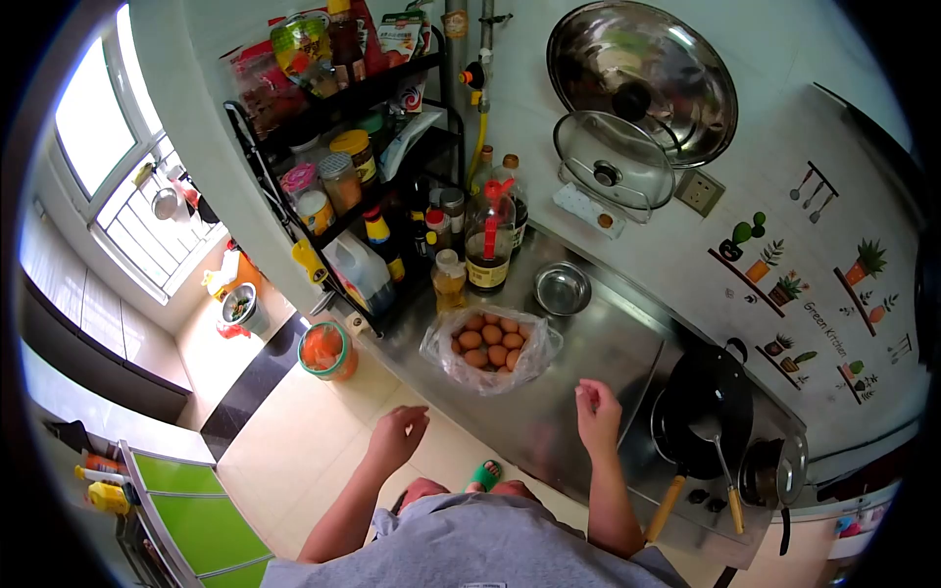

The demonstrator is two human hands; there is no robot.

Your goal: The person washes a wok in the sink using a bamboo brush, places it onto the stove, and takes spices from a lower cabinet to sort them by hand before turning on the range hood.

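Eggs [491,335], approx. 10 vis., in 1 clear bag [538,355]; L hand [396,437] & R hand [598,414] curled, can't tell if pinching.

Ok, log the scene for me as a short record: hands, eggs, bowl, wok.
Left hand: fingers bent, nothing visible in it
Right hand: fingers bent, nothing visible in it
Eggs: brown, in an open clear plastic bag on the steel counter
Metal bowl: on the counter, beyond the bag
Wok: black, metal spatula leaning in it
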